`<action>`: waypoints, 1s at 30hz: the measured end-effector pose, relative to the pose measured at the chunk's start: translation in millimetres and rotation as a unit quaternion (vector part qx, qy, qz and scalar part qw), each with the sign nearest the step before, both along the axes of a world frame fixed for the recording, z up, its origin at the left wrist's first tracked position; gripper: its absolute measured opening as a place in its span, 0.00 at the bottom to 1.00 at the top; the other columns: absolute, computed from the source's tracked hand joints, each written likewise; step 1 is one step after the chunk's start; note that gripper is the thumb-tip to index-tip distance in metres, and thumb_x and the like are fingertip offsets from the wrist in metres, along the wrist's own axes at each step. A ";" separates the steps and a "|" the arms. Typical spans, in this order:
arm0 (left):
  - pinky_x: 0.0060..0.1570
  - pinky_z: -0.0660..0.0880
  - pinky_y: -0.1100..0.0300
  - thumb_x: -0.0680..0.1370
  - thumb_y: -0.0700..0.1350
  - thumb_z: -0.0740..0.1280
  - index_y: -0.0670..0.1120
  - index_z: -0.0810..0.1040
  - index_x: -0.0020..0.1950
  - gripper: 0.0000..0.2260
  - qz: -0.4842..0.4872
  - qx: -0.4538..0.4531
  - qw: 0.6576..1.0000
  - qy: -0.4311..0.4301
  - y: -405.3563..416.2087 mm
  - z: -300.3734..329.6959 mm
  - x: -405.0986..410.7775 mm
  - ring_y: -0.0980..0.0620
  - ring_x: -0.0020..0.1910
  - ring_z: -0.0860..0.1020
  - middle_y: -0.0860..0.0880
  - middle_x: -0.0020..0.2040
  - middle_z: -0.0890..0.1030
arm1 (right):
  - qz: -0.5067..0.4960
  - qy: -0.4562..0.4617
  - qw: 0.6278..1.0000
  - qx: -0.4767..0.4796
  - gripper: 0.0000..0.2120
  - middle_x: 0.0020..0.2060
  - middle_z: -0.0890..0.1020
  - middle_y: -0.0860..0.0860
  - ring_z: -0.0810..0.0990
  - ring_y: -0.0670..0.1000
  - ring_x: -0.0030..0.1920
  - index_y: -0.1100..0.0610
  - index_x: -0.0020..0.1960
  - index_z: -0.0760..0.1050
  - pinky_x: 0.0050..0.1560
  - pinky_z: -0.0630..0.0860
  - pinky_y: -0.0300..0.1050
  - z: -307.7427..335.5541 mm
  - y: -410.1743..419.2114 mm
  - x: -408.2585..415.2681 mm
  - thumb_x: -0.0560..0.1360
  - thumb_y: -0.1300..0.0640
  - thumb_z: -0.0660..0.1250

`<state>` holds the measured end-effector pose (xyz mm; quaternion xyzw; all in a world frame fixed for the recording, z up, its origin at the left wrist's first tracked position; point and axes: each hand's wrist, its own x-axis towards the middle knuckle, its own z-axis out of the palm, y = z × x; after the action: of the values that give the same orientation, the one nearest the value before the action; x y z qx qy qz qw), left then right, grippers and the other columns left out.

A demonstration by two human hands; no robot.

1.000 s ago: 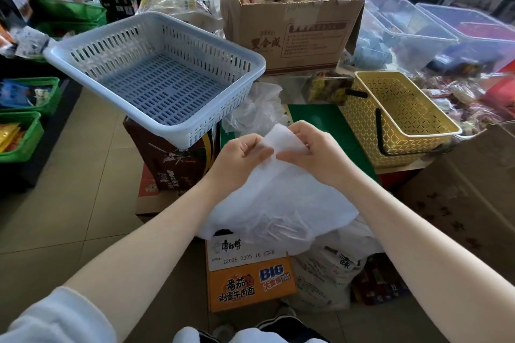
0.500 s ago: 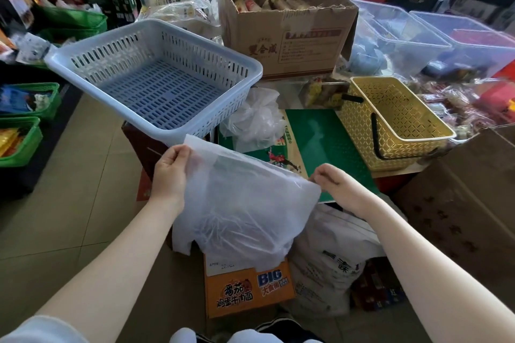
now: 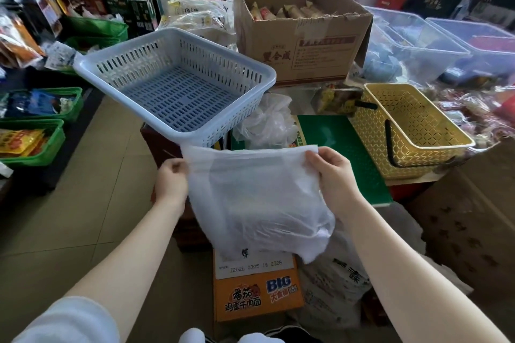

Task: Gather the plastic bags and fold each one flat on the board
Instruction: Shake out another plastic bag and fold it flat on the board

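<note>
A thin white plastic bag (image 3: 259,200) hangs spread between my hands, in the air in front of the green board (image 3: 351,153). My left hand (image 3: 171,182) pinches its upper left corner. My right hand (image 3: 333,175) pinches the upper right corner. The bag's top edge is stretched level and its lower part droops crumpled. A second, crumpled clear bag (image 3: 267,122) lies at the board's far left, beside the blue basket.
A pale blue slotted basket (image 3: 178,86) juts out on the left above the board. A yellow basket (image 3: 409,131) stands on the right, a cardboard box (image 3: 301,33) behind. Orange noodle cartons (image 3: 256,292) and a printed sack (image 3: 340,281) sit below the bag.
My hands parted from the middle and spread the bag wide. Since half a second ago, the right hand has come up and left to pinch the bag's top right corner, and the top edge is now level.
</note>
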<state>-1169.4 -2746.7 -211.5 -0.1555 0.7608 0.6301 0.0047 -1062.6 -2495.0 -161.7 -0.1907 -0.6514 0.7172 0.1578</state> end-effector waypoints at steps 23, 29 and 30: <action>0.28 0.62 0.69 0.75 0.49 0.65 0.50 0.72 0.39 0.07 -0.252 0.115 0.949 0.151 48.2 64.2 44.2 0.62 0.27 0.64 0.59 0.26 0.69 | 0.257 -0.103 0.852 0.444 0.33 0.60 0.66 0.45 0.71 0.43 0.32 0.52 0.72 0.61 0.34 0.69 0.32 -18.6 -2.5 17.2 0.71 0.70 0.64; 0.40 0.70 0.60 0.77 0.45 0.64 0.50 0.73 0.38 0.07 -0.125 0.205 0.963 0.121 28.9 61.1 32.1 0.56 0.35 0.70 0.53 0.33 0.74 | 0.191 -0.127 0.922 0.310 0.12 0.41 0.82 0.50 0.79 0.50 0.42 0.52 0.41 0.80 0.49 0.74 0.49 -43.2 16.3 23.7 0.72 0.68 0.63; 0.40 0.70 0.60 0.77 0.45 0.64 0.50 0.73 0.39 0.07 -0.124 0.203 0.964 0.121 29.1 60.3 31.8 0.56 0.35 0.71 0.52 0.34 0.73 | 0.183 -0.123 0.950 0.223 0.10 0.42 0.82 0.51 0.79 0.52 0.45 0.53 0.44 0.80 0.53 0.73 0.52 -44.0 18.0 23.7 0.74 0.64 0.63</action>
<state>-1137.6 -2717.6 -151.2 0.0220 0.6247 0.7802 0.0221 -1038.9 -2477.1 -205.7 -0.1144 -0.8326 0.5416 -0.0191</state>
